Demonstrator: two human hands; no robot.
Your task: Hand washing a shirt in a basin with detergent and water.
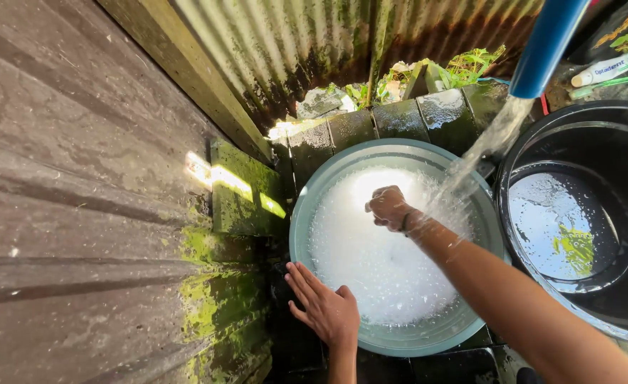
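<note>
My left hand (326, 307) lies flat and open on the basin (399, 340) rim to steady it (gripping nothing), while my right hand (388, 208), fisted over the foam (378, 263), catches the water (481, 146); whether it holds anything I cannot tell.

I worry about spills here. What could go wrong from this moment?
1. Water from the blue pipe lands at the far edge of the foamy basin; it may overflow.
2. The left hand rests on the rim and could tip it.
3. The right hand stirs foam that may splash.
</note>
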